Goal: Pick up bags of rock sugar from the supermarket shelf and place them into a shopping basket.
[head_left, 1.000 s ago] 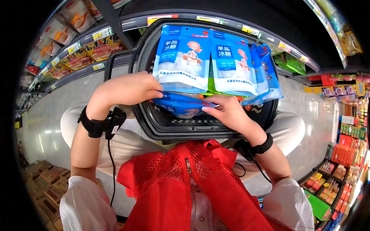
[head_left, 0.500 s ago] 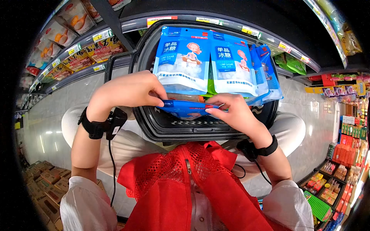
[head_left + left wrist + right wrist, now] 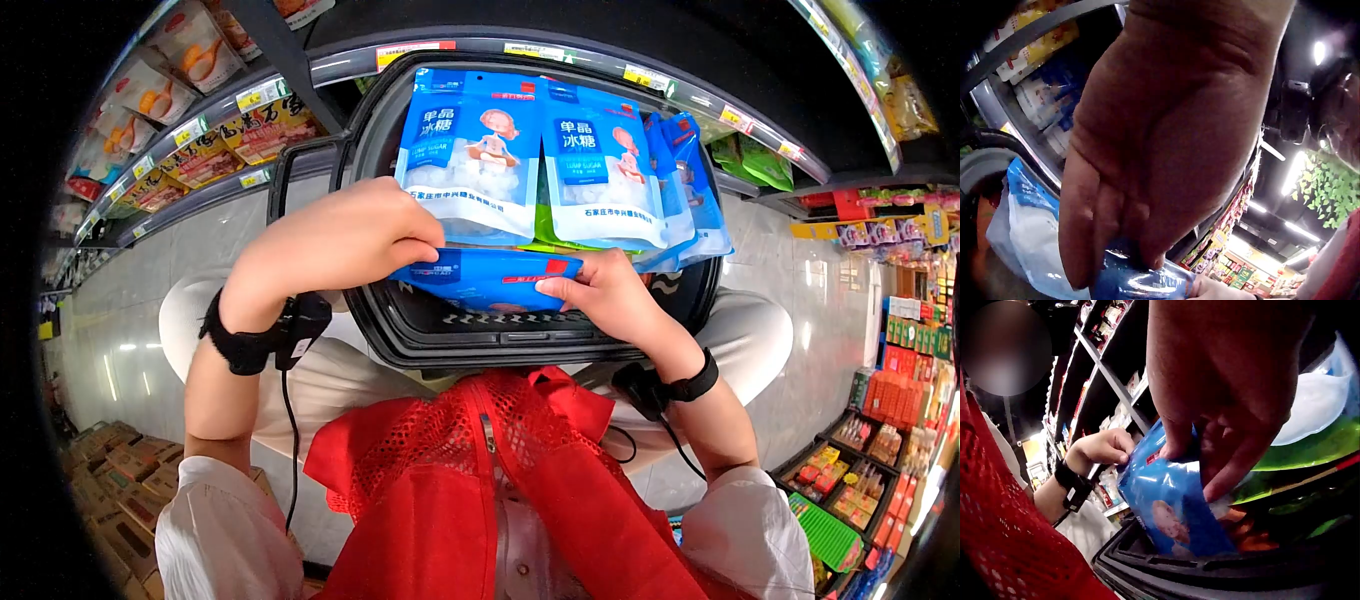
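Note:
In the head view a blue bag of lump sugar [image 3: 490, 282] stands at the near side of a black basket [image 3: 440, 345]. My left hand [image 3: 345, 235] pinches its top left corner between thumb and fingers. The top right corner is pinched by my right hand [image 3: 612, 292], thumb on the near face. The right wrist view shows the bag's printed front [image 3: 1169, 515] slanting down inside the basket rim. Just beyond it lie two more lump sugar bags, one on the left [image 3: 475, 165] and one on the right [image 3: 605, 180], faces up.
More blue bags [image 3: 700, 195] lean at the basket's right, with green packaging [image 3: 545, 225] beneath. A shelf edge with price tags [image 3: 535, 52] runs behind the basket. Packaged goods [image 3: 205, 45] fill shelves on the left. Cartons [image 3: 120, 470] lie on the floor at lower left.
The held bag's upper edge has shifted slightly right, and its blue top band now faces up more flatly. My left hand has moved a little right; my right hand keeps its pinch.

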`<state>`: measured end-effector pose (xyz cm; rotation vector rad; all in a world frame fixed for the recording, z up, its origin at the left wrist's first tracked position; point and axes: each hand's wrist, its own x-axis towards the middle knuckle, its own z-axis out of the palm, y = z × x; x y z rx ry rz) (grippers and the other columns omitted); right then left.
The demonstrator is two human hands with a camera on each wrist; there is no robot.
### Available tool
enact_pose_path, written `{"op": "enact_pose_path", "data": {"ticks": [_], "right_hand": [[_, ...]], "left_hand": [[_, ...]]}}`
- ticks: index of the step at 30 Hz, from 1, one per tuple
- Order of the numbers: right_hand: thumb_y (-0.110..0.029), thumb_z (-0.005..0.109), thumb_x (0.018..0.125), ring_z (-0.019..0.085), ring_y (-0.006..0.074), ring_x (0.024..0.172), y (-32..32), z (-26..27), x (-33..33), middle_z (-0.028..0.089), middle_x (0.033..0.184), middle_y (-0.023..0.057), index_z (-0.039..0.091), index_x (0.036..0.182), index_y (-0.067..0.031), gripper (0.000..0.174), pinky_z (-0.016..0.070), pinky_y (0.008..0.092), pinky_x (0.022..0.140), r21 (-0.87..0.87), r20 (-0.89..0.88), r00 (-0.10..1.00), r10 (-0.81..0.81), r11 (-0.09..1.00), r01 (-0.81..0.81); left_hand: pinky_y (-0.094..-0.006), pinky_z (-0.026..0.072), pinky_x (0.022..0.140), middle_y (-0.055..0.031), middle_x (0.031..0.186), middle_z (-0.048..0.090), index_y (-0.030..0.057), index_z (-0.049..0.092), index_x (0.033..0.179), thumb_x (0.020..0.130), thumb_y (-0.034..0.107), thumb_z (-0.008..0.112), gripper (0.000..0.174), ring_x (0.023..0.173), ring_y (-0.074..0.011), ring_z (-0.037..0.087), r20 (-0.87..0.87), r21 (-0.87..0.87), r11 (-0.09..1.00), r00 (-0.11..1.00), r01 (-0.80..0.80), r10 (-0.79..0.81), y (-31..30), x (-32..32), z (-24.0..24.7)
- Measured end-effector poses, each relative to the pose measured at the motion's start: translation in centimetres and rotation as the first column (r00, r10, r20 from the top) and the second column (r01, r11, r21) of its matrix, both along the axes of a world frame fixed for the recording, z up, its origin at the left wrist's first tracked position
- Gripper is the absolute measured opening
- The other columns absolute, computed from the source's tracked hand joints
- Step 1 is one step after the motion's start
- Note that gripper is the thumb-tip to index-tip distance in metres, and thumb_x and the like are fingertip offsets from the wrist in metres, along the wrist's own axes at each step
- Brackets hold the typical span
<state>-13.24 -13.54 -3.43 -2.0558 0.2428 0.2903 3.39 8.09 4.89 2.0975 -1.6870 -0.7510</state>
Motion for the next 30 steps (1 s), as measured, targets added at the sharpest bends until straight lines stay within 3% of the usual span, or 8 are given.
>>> {"op": "enact_pose_path", "data": {"ticks": [4,13,16,20,22,26,28,30], "right_hand": [[-0.024,0.065,0.077,0.049,0.0116,0.045,0.7,0.0,0.2,0.053,0.052,0.0093,0.059,0.072,0.0024,0.027,0.0376,0.0296,0.045,0.203,-0.043,0.998,-0.034,0.978,0.042],[-0.021,0.062,0.080,0.051,0.0171,0.048,1.3,-1.8,0.2,0.053,0.054,0.0130,0.060,0.077,0.0000,0.021,0.0389,0.0323,0.048,-0.071,0.081,0.966,0.247,0.968,-0.242],[-0.019,0.059,0.082,0.053,0.0141,0.054,1.2,-1.7,0.3,0.057,0.059,0.0109,0.061,0.081,0.0006,0.020,0.0419,0.0305,0.054,-0.106,0.111,0.987,0.114,0.989,-0.102],[-0.018,0.049,0.089,0.054,0.0080,0.079,1.3,0.8,0.5,0.061,0.090,0.0024,0.058,0.097,0.0010,0.022,0.0436,0.0248,0.073,0.423,0.121,0.956,-0.266,0.885,0.192],[-0.021,0.045,0.091,0.054,0.0084,0.082,1.2,1.6,0.8,0.061,0.093,0.0041,0.056,0.101,-0.0002,0.025,0.0430,0.0250,0.076,0.691,0.125,0.871,-0.476,0.672,0.268],[-0.028,0.041,0.092,0.052,0.0181,0.101,-0.3,3.2,1.5,0.054,0.111,0.0085,0.048,0.112,-0.0034,0.033,0.0402,0.0337,0.089,0.777,0.164,0.778,-0.606,0.565,0.276],[-0.031,0.039,0.093,0.051,0.0196,0.103,-0.5,4.8,1.7,0.051,0.115,0.0098,0.044,0.117,-0.0029,0.037,0.0397,0.0347,0.090,0.814,0.136,0.694,-0.707,0.479,0.329],[-0.029,0.040,0.092,0.051,0.0186,0.101,-0.7,6.4,1.8,0.053,0.113,0.0099,0.046,0.113,-0.0021,0.034,0.0386,0.0338,0.090,0.854,0.210,0.633,-0.746,0.455,0.253]], "left_hand": [[-0.0371,0.0416,0.069,-0.0149,0.073,0.059,0.0032,0.061,0.081,0.077,0.013,0.056,0.012,0.073,-0.0321,0.055,-0.052,0.066,0.998,0.999,-0.008,0.012,0.3,0.1,0.6],[-0.0378,0.0424,0.069,-0.0140,0.075,0.060,0.0032,0.061,0.081,0.077,0.012,0.056,0.011,0.076,-0.0318,0.054,0.027,0.068,0.998,1.000,-0.017,0.016,0.7,0.5,-2.3],[-0.0348,0.0434,0.065,-0.0139,0.073,0.059,0.0018,0.060,0.080,0.076,0.009,0.056,0.010,0.073,-0.0305,0.055,0.033,0.032,0.998,0.998,-0.055,0.054,0.3,0.5,-1.4],[-0.0235,0.0427,0.059,-0.0071,0.071,0.060,-0.0002,0.060,0.085,0.079,0.004,0.055,0.008,0.068,-0.0112,0.056,-0.243,0.067,0.957,0.926,-0.281,0.288,0.1,0.8,-0.3],[-0.0221,0.0437,0.061,-0.0018,0.081,0.060,-0.0014,0.059,0.092,0.082,0.007,0.054,0.013,0.071,-0.0062,0.053,-0.615,-0.118,0.923,0.757,-0.367,0.222,0.0,0.9,-0.9],[-0.0228,0.0427,0.078,-0.0022,0.097,0.058,0.0001,0.050,0.111,0.082,0.017,0.058,0.034,0.086,-0.0067,0.052,-0.858,-0.165,0.930,0.513,-0.330,0.029,-0.7,0.0,-0.9],[-0.0270,0.0421,0.083,-0.0067,0.105,0.057,-0.0002,0.051,0.112,0.081,0.018,0.062,0.038,0.093,-0.0124,0.052,-0.810,-0.275,0.912,0.584,-0.306,-0.048,-2.0,-0.9,-3.4],[-0.0288,0.0427,0.081,-0.0088,0.100,0.060,-0.0001,0.053,0.108,0.078,0.020,0.065,0.038,0.090,-0.0148,0.054,-0.593,-0.335,0.919,0.805,-0.210,-0.033,-2.9,-2.1,-3.2]]}}
